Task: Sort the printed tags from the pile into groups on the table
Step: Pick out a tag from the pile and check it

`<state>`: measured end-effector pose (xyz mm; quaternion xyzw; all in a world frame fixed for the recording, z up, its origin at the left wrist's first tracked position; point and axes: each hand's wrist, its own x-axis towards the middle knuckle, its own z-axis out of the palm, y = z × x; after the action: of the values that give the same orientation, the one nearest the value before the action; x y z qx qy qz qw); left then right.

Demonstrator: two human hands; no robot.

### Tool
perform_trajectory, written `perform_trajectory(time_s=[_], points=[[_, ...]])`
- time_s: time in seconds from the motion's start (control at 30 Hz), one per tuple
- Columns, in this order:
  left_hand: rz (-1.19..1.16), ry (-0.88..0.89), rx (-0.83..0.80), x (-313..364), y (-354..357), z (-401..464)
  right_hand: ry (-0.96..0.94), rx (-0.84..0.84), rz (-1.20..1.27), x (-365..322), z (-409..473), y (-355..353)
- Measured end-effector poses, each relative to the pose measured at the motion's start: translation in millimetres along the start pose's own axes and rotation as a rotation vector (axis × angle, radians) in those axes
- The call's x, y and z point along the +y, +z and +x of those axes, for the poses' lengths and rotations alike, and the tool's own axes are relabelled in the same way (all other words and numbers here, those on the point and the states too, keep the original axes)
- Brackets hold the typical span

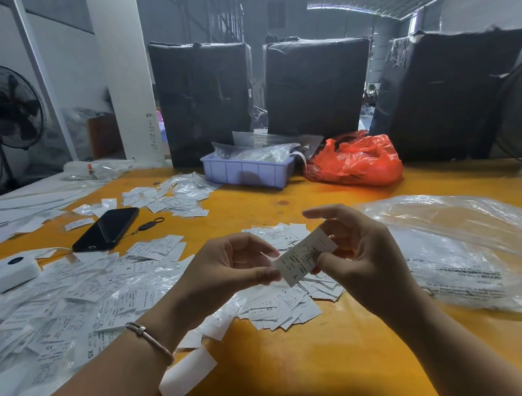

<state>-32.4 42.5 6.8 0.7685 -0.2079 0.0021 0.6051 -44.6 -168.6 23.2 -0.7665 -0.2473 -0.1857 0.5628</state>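
White paper tag [303, 257] marked L sits pinched between our left hand [226, 267] and right hand [361, 262] fingers; next we judge its group on the bench [319, 358].

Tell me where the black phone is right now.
In the head view the black phone lies flat on the yellow table, left of the left hand, with a keyring beside it and the big tag pile just below.

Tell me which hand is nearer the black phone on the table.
Left. The left hand is just right of the black phone, pinching the held tag; the right hand grips that tag further right.
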Motion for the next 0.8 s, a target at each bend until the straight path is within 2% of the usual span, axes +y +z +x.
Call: perform_trajectory(time_s=[0.13, 0.37, 0.47, 0.53, 0.6, 0.67, 0.8], points=[[0.025, -0.023, -0.046, -0.1, 2.1, -0.2, -0.006, -0.043, -0.044, 0.5, -2.7, 6.5], [0.036, -0.044, -0.075, -0.4, 4.0, 0.1, -0.046, 0.028, -0.063, 4.4, -2.0, 9.1], [0.007, -0.044, -0.079, -1.7, 4.1, -0.7, -0.07, 0.128, -0.07, 6.1, -1.6, 7.7], [-0.007, -0.021, -0.048, -1.1, 3.5, -1.4, -0.115, 0.243, -0.175, 6.6, -1.3, 4.1], [-0.015, 0.021, 0.0, 0.0, 2.8, -1.9, -0.121, 0.282, -0.221, 7.2, -0.4, 1.8], [-0.015, 0.062, 0.046, 0.7, 2.3, -1.9, -0.055, 0.193, -0.215, 7.1, 0.5, 4.7], [-0.013, 0.098, 0.073, 0.7, 2.5, -1.7, 0.076, -0.093, -0.162, 7.2, -0.9, 16.2]])
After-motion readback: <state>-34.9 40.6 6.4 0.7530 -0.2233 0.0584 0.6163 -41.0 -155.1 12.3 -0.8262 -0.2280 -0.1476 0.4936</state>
